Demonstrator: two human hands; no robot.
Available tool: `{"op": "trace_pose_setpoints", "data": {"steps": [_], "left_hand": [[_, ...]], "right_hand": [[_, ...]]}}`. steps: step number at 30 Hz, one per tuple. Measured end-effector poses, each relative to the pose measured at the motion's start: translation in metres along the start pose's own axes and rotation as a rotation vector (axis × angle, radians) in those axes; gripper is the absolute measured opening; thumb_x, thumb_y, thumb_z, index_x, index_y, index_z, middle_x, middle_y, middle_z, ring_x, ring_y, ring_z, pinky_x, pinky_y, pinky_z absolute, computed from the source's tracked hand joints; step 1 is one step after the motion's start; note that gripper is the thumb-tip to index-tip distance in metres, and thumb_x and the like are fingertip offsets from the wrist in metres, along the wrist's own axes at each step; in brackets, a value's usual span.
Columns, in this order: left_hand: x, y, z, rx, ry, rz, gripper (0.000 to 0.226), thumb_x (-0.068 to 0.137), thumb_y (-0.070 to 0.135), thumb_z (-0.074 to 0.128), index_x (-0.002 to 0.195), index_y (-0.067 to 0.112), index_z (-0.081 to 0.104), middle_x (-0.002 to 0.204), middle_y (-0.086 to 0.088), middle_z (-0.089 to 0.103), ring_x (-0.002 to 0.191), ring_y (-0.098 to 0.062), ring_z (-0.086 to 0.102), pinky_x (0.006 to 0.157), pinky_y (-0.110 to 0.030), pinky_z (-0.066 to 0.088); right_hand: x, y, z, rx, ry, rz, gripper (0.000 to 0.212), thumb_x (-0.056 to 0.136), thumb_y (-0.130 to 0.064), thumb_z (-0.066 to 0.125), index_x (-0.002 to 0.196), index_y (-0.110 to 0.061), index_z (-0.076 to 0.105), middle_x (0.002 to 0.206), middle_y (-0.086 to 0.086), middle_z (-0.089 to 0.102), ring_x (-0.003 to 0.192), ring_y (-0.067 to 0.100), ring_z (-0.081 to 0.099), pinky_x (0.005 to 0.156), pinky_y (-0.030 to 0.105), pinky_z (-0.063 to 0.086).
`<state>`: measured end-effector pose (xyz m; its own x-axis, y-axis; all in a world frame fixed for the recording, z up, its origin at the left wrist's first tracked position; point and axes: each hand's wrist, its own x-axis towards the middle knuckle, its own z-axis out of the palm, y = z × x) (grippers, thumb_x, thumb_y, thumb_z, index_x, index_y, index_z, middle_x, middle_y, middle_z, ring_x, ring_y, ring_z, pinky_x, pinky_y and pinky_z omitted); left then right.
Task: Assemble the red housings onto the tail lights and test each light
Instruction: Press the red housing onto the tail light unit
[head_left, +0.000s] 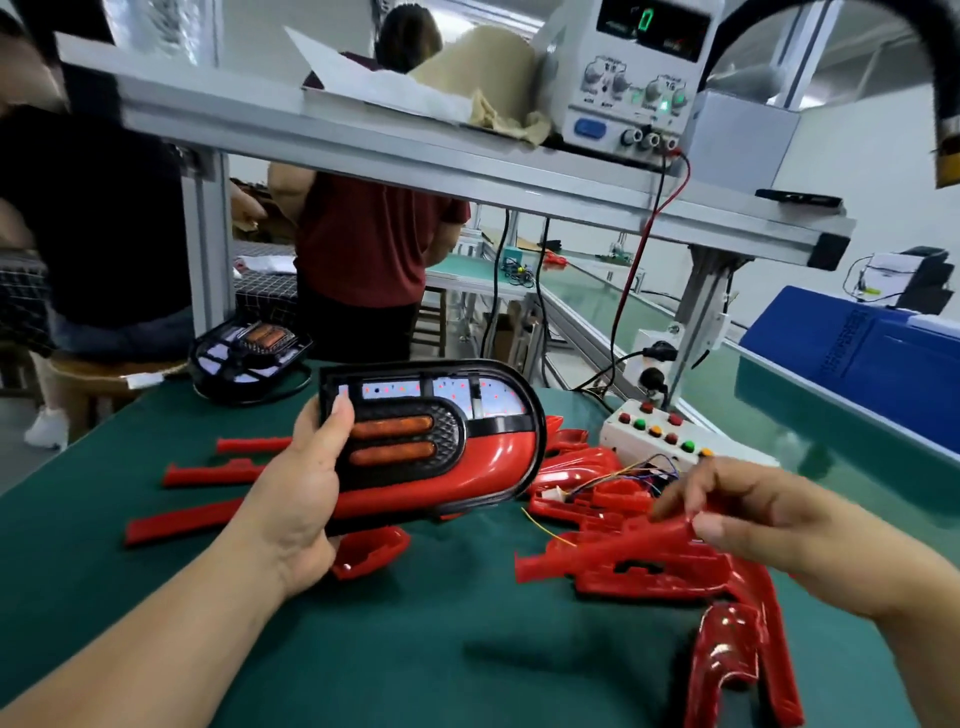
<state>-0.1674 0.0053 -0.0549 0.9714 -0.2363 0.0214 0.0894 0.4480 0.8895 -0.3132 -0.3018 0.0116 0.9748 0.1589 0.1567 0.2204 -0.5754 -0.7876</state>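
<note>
Green mat (441, 649) under the tail light (431, 441), tail light raised in my left hand (306, 499) grip, its left end hidden by my fingers, red housing (649, 561) right of the tail light, edge pinched by my right hand (753, 514), thin wires (623, 475) there too blurred to trace

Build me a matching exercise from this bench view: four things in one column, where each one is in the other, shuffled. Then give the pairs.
Things
1. part-red tail light
2. black tail light
3. power supply
4. loose red housing

Places
A. lying at the far left of the green mat
B. pinched by the right hand
C. gripped in the left hand
D. standing on the overhead shelf

Pairs: 1-C, 2-A, 3-D, 4-B
</note>
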Motion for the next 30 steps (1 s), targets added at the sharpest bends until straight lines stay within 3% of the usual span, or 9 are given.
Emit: {"op": "trace_pose_setpoints", "data": {"steps": [2,5,9,12,14,17,21,26,30], "left_hand": [[-0.002,0.000,0.001,0.026,-0.007,-0.010,0.021,0.097,0.057,0.042,0.106,0.049,0.059,0.098,-0.004,0.077,0.079,-0.032,0.075,0.057,-0.053,0.055],[-0.004,-0.002,0.003,0.087,-0.021,-0.008,0.024,0.099,0.055,0.040,0.108,0.047,0.060,0.099,-0.003,0.076,0.080,-0.030,0.075,0.056,-0.045,0.056],[-0.007,-0.002,0.006,0.112,-0.036,0.012,0.028,0.099,0.052,0.038,0.109,0.040,0.060,0.100,-0.005,0.076,0.084,-0.029,0.075,0.055,-0.038,0.056],[-0.008,-0.002,0.004,0.119,-0.039,-0.006,0.048,0.087,0.065,0.040,0.119,0.035,0.059,0.103,-0.005,0.076,0.088,-0.028,0.074,0.059,-0.038,0.058],[-0.008,-0.002,0.002,0.133,-0.042,-0.024,0.069,0.077,0.074,0.039,0.127,0.030,0.058,0.108,-0.007,0.074,0.095,-0.029,0.073,0.067,-0.042,0.059],[-0.009,-0.003,0.000,0.181,-0.060,-0.035,0.091,0.066,0.084,0.041,0.137,0.028,0.052,0.124,-0.005,0.068,0.114,-0.027,0.065,0.094,-0.051,0.053],[-0.010,-0.004,0.004,0.177,-0.091,-0.003,0.069,0.067,0.078,0.049,0.121,0.035,0.057,0.106,-0.003,0.075,0.094,-0.024,0.074,0.071,-0.043,0.060],[-0.009,-0.005,0.004,0.175,-0.085,0.030,0.053,0.069,0.076,0.053,0.107,0.040,0.062,0.106,-0.003,0.075,0.096,-0.025,0.073,0.082,-0.053,0.058],[-0.011,-0.006,0.005,0.133,-0.104,0.044,0.052,0.069,0.074,0.056,0.107,0.040,0.063,0.106,-0.007,0.075,0.094,-0.029,0.073,0.072,-0.051,0.059]], "right_hand": [[0.013,-0.010,0.001,0.311,0.146,0.001,0.018,0.079,-0.032,0.071,0.080,-0.015,0.064,0.084,0.010,0.064,0.077,0.027,0.055,0.066,0.030,0.049],[0.048,-0.027,0.034,0.501,0.340,-0.068,0.008,0.074,-0.027,0.065,0.077,-0.020,0.065,0.084,0.010,0.060,0.076,0.029,0.054,0.071,0.035,0.047],[0.090,-0.036,0.083,0.479,0.396,-0.030,0.012,0.093,-0.018,0.058,0.081,-0.016,0.059,0.066,-0.002,0.063,0.057,0.011,0.062,0.057,0.022,0.050],[0.099,-0.032,0.093,0.433,0.381,-0.003,0.019,0.097,-0.019,0.054,0.079,-0.016,0.058,0.060,-0.001,0.061,0.049,0.006,0.058,0.042,0.012,0.039],[0.099,-0.029,0.093,0.415,0.375,0.013,0.019,0.097,-0.021,0.054,0.080,-0.016,0.059,0.060,-0.001,0.063,0.051,0.006,0.059,0.044,0.013,0.040],[0.102,-0.023,0.098,0.433,0.416,0.073,0.017,0.097,-0.023,0.055,0.082,-0.016,0.060,0.061,-0.001,0.065,0.053,0.009,0.060,0.049,0.018,0.044],[0.100,-0.017,0.107,0.219,0.525,0.067,0.016,0.093,-0.033,0.059,0.084,-0.021,0.063,0.067,-0.003,0.067,0.055,0.010,0.062,0.056,0.027,0.050],[0.096,-0.014,0.111,0.016,0.655,0.024,0.016,0.083,-0.045,0.066,0.086,-0.029,0.066,0.087,-0.006,0.064,0.082,0.015,0.061,0.080,0.046,0.054],[0.092,-0.012,0.111,0.006,0.738,0.005,0.020,0.073,-0.052,0.071,0.082,-0.034,0.068,0.092,-0.006,0.054,0.089,0.007,0.055,0.083,0.025,0.044]]}}
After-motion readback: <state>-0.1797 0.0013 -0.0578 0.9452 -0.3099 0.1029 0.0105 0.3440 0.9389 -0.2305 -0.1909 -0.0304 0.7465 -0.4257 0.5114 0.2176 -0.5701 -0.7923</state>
